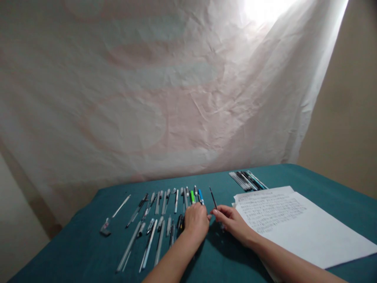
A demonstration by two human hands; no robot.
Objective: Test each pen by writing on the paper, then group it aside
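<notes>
Both my hands meet near the middle of a teal-covered table (88,251). My left hand (196,222) is closed, knuckles up, resting among a spread of pens (159,220), with a green pen (192,196) and a blue pen (200,196) just beyond its fingers. My right hand (231,220) is pinched on a thin dark pen (213,197) that points away from me. The fingertips of the two hands almost touch. What the left fingers hold, if anything, is hidden.
Written sheets of white paper (294,224) lie at the right. A small bundle of pens (247,180) sits at the far edge beyond the paper. A crumpled white sheet (165,90) hangs behind the table. A small dark clip-like piece (105,229) lies at the left.
</notes>
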